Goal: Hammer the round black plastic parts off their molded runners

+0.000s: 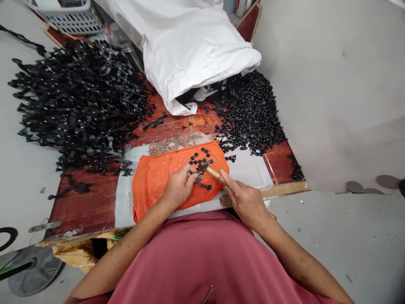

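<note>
On an orange cloth (155,181) lie several small black round pieces (195,155). My left hand (179,185) is closed in a pinch on a small black plastic part (198,180), mostly hidden by the fingers. My right hand (248,202) is wrapped round the wooden handle of a hammer (215,174). Its small dark head is over the cloth, close to my left fingertips; whether it touches the part I cannot tell. Another black strip-shaped part (205,186) lies just right of my left fingers.
A large heap of black strap-like parts (82,97) covers the left of the red-brown table (95,198). Smaller black pieces (253,114) are heaped at right, below a white sack's mouth (196,55). A white basket (71,19) stands far left. Cardboard (284,189) edges the front right.
</note>
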Demonstrator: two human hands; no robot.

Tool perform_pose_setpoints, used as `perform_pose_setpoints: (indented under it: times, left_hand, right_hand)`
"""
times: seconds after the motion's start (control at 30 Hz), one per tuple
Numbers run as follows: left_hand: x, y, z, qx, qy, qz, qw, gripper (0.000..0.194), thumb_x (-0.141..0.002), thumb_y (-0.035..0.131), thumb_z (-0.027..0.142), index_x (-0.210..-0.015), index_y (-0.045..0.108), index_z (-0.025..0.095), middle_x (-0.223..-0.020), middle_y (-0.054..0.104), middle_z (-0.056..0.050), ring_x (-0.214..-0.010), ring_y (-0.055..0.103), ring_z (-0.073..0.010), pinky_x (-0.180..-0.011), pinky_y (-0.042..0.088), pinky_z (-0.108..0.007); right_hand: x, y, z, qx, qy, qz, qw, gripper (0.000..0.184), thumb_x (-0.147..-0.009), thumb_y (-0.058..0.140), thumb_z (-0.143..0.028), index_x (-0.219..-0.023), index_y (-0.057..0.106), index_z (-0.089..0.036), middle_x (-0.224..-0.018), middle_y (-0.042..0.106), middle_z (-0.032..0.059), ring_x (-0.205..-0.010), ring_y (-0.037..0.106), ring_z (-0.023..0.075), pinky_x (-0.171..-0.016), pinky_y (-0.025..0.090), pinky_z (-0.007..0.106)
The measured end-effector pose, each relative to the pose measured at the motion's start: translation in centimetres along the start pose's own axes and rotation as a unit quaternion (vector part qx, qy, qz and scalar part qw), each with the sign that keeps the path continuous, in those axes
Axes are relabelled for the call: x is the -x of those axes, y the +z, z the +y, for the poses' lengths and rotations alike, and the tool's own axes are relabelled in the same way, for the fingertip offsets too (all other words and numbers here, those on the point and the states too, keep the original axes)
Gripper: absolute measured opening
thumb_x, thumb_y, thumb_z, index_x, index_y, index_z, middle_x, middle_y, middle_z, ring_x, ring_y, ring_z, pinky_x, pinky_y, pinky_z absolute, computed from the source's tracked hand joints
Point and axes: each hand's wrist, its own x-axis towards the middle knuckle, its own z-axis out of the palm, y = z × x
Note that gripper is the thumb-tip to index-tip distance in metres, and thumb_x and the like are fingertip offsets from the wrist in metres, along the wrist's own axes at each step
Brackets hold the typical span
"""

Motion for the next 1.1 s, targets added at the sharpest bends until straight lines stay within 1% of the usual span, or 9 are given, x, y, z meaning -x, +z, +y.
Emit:
perform_pose_setpoints:
  times: [0.13, 0.3, 0.43, 0.5, 0.57, 0.63, 0.8, 0.97, 1.1]
  left_hand:
    - [0.3, -0.6, 0.1, 0.049, 0.009, -0.021, 0.999, 0.015, -0.093, 0.048, 0.033, -0.096, 0.056, 0.021, -0.064, 0.046, 0.006, -0.059, 0.044, -0.0127, -0.061, 0.035, -0.025]
    - [1.4, -1.9, 1.7, 0.100, 0.043, -0.096, 0.989, 0.023, -0.094, 0.052, 0.032, -0.115, 0.051, 0.022, -0.066, 0.043, 0.008, -0.060, 0.042, -0.0113, -0.061, 0.035, -0.023]
    - [2.1, -2.5, 3.1, 0.111, 0.087, -0.133, 0.981, 0.027, -0.093, 0.056, 0.030, -0.118, 0.049, 0.022, -0.067, 0.045, 0.008, -0.060, 0.042, -0.0106, -0.061, 0.036, -0.023]
    - [2.2, -2.6, 3.2, 0.107, 0.085, -0.061, 0.989, 0.033, -0.087, 0.065, 0.031, -0.116, 0.052, 0.022, -0.078, 0.053, 0.004, -0.068, 0.049, -0.0114, -0.066, 0.043, -0.024]
    - [2.2, -2.6, 2.8, 0.112, 0.039, 0.060, 0.991, 0.044, -0.077, 0.075, 0.033, -0.114, 0.053, 0.021, -0.098, 0.059, -0.002, -0.080, 0.055, -0.0135, -0.071, 0.048, -0.026]
    - [2.2, -2.5, 2.4, 0.154, -0.023, 0.126, 0.980, 0.047, -0.073, 0.077, 0.037, -0.111, 0.055, 0.020, -0.111, 0.060, -0.006, -0.087, 0.058, -0.0153, -0.075, 0.051, -0.028]
    - [2.9, -1.0, 2.6, 0.296, -0.028, 0.021, 0.954, 0.030, -0.090, 0.061, 0.044, -0.106, 0.061, 0.018, -0.101, 0.067, -0.006, -0.096, 0.062, -0.0174, -0.094, 0.051, -0.033]
    - [3.1, -0.3, 3.3, 0.367, -0.041, 0.027, 0.929, 0.028, -0.093, 0.057, 0.047, -0.102, 0.058, 0.020, -0.084, 0.061, 0.000, -0.072, 0.055, -0.0120, -0.069, 0.048, -0.023]
    - [2.6, -3.5, 1.5, 0.233, -0.029, 0.013, 0.972, 0.027, -0.094, 0.053, 0.047, -0.099, 0.059, 0.021, -0.079, 0.058, 0.002, -0.062, 0.047, -0.0111, -0.060, 0.041, -0.023]
  right_hand:
    - [-0.3, -1.1, -0.3, -0.227, 0.007, 0.074, 0.971, 0.047, -0.106, 0.044, -0.028, -0.152, 0.050, -0.025, -0.119, 0.075, 0.0072, -0.097, 0.073, 0.0195, -0.087, 0.056, 0.031]
    - [-2.9, -2.1, -1.8, -0.432, 0.024, 0.073, 0.899, 0.027, -0.097, 0.060, -0.036, -0.118, 0.069, -0.021, -0.112, 0.073, 0.0048, -0.103, 0.068, 0.0219, -0.092, 0.053, 0.034]
    - [-5.0, -1.6, -3.6, -0.551, 0.033, -0.052, 0.832, 0.029, -0.089, 0.068, -0.039, -0.112, 0.067, -0.022, -0.089, 0.068, -0.0022, -0.065, 0.061, 0.0123, -0.061, 0.052, 0.025]
    - [-5.4, -1.2, -4.4, -0.580, 0.063, -0.071, 0.809, 0.032, -0.086, 0.070, -0.040, -0.111, 0.065, -0.022, -0.080, 0.060, -0.0062, -0.047, 0.046, 0.0074, -0.043, 0.041, 0.021]
    - [-5.5, -0.8, -5.1, -0.578, 0.090, -0.021, 0.811, 0.030, -0.084, 0.072, -0.041, -0.106, 0.064, -0.022, -0.079, 0.059, -0.0064, -0.045, 0.041, 0.0065, -0.040, 0.037, 0.021]
    - [-5.6, -0.5, -5.5, -0.548, 0.113, 0.064, 0.826, 0.026, -0.081, 0.073, -0.039, -0.097, 0.063, -0.022, -0.079, 0.061, -0.0046, -0.051, 0.048, 0.0084, -0.047, 0.044, 0.022]
    - [-5.6, 0.4, -6.4, -0.467, 0.122, 0.192, 0.854, 0.021, -0.076, 0.076, -0.035, -0.083, 0.059, -0.023, -0.076, 0.065, -0.0017, -0.067, 0.060, 0.0150, -0.066, 0.054, 0.028]
    - [-4.7, 0.7, -7.1, -0.458, 0.069, 0.128, 0.877, 0.024, -0.078, 0.080, -0.037, -0.080, 0.061, -0.022, -0.072, 0.066, -0.0018, -0.065, 0.060, 0.0153, -0.065, 0.052, 0.028]
    - [-3.2, -1.0, -5.2, -0.456, 0.035, 0.091, 0.884, 0.020, -0.093, 0.064, -0.037, -0.105, 0.069, -0.022, -0.102, 0.076, 0.0046, -0.090, 0.069, 0.0206, -0.084, 0.055, 0.034]
